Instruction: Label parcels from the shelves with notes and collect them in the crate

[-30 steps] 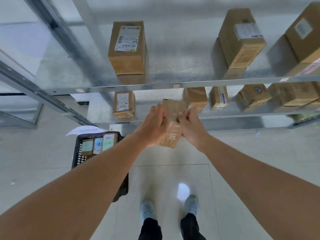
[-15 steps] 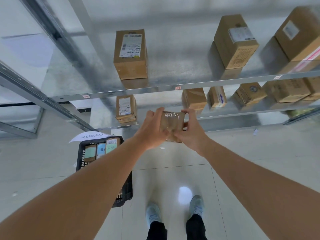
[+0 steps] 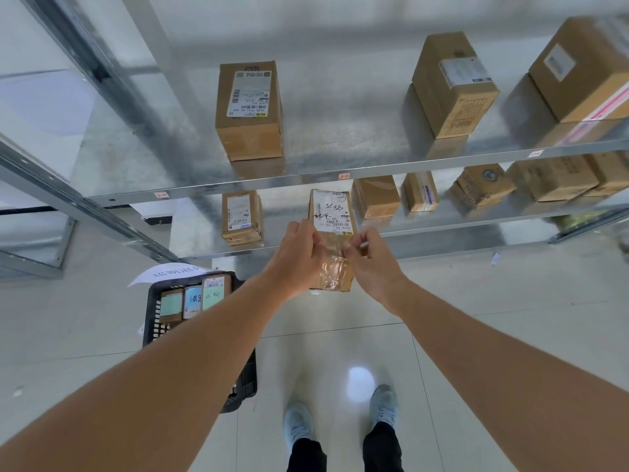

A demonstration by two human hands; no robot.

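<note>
Hands are holding one brown parcel (image 3: 332, 233) up in front of the metal shelves (image 3: 374, 170). Left hand (image 3: 292, 258) is curling around its left side, fingers closed on the cardboard. Right hand (image 3: 369, 264) is pinching the right edge with bent fingers. The parcel is standing tall, and its white label with black writing is facing up at twelve o'clock. Shiny tape is wrapping its lower part. Down on the floor, at about eight o'clock from the parcel, a black crate (image 3: 153, 311) is sitting with three small parcels (image 3: 194, 299) inside, each wearing a coloured note. More boxes are resting on the shelves at twelve and two o'clock. Two blue shoes (image 3: 340, 417) are standing at six o'clock.
</note>
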